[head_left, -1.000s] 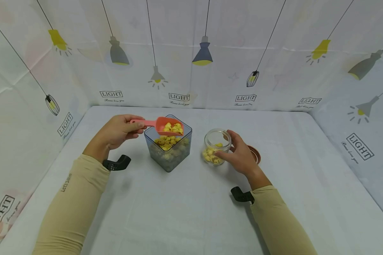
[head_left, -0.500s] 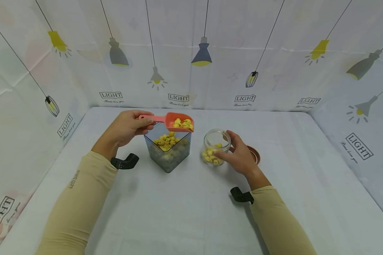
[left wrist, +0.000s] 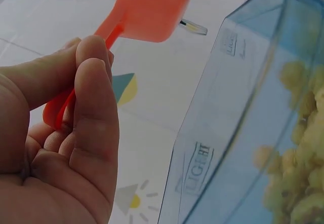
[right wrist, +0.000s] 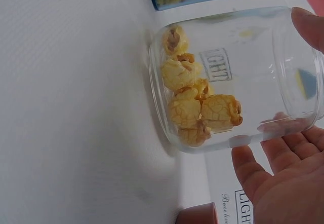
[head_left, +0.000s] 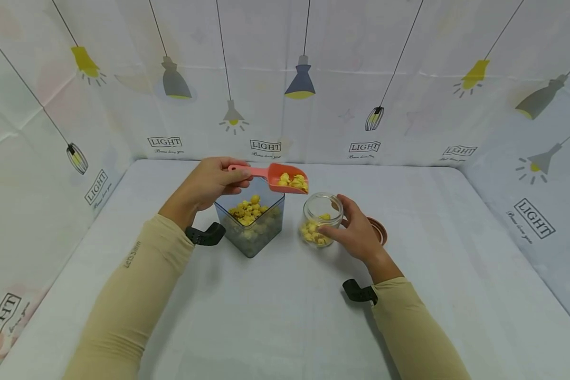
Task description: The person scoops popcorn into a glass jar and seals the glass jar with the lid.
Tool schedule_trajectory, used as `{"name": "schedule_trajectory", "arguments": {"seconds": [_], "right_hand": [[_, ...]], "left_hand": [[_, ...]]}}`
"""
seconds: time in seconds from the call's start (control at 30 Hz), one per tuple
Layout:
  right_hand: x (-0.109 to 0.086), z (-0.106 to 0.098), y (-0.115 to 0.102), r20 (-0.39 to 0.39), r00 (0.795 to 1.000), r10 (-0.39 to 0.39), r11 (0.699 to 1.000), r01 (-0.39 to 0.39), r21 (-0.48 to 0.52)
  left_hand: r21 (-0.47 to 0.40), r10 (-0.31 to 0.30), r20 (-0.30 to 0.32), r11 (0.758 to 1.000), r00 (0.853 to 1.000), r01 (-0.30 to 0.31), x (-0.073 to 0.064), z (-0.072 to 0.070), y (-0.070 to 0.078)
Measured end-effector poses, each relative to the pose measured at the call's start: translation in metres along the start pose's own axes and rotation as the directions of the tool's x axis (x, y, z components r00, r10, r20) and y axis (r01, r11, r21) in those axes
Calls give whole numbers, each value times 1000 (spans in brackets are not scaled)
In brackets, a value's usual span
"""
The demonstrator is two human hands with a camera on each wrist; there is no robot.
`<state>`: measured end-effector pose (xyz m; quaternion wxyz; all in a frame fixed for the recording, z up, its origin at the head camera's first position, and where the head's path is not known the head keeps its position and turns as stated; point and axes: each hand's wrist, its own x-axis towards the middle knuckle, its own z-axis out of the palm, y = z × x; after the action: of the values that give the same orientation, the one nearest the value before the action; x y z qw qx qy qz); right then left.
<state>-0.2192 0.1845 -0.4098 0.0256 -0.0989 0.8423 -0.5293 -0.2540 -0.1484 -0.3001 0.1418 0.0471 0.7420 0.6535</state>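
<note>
My left hand [head_left: 216, 182] pinches the handle of a coral-pink scoop [head_left: 274, 173] that carries several pieces of yellow popcorn [head_left: 293, 182]. The scoop is held level above the far right corner of a bluish clear square container [head_left: 250, 237], its tip close to the glass jar. Popcorn [left wrist: 298, 168] partly fills that container. My right hand [head_left: 356, 229] grips the clear glass jar [right wrist: 253, 57] from the right, thumb on the near side and fingers behind it. The jar stands upright and uncovered on the table, with some popcorn [right wrist: 190, 97] at its bottom.
A round brown lid [head_left: 378, 230] lies on the white table [head_left: 275, 316] just right of the jar, partly behind my right hand. A white cloth backdrop [head_left: 332, 121] printed with lamps surrounds the table at the back and sides.
My left hand has carried the loaded scoop right and slightly up, from over the square container toward the jar. My right hand and the jar have stayed in place.
</note>
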Motion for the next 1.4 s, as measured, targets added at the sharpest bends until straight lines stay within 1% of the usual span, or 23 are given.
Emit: {"name": "schedule_trajectory", "arguments": {"seconds": [0.2,0.37,0.53,0.73,0.9,1.0,1.17,1.23,1.4], "right_hand": [[-1,0,0,1,1000,6,1000,-6,-5],[-1,0,0,0,1000,14,1000,-14,-9],[-1,-1,1,3,1000,21,1000,-21,-11],[0,-1,1,10,1000,30,1000,-30,-4],[0,-1,1,11,999,37,999,-37,-3],[0,-1,2,14,999,38,999,-38,3],[0,-1,1,17,999,36,999,-36,5],[0,-1,0,17,999,34,999,-34,5],[0,-2,0,17,1000,15,1000,-15,7]], "left_hand": [[-4,-5,9,1000,1000,5,5,13,6],[44,-7,21,999,1000,6,10,25,9],[117,-7,44,993,999,1,15,36,11],[239,-17,46,971,999,6,17,46,14],[319,-15,43,948,999,0,19,52,17],[366,-2,54,931,999,-17,20,56,18],[463,33,78,884,996,-65,20,62,22],[502,38,85,862,996,-76,19,65,24],[565,48,105,819,993,-99,17,73,30]]}}
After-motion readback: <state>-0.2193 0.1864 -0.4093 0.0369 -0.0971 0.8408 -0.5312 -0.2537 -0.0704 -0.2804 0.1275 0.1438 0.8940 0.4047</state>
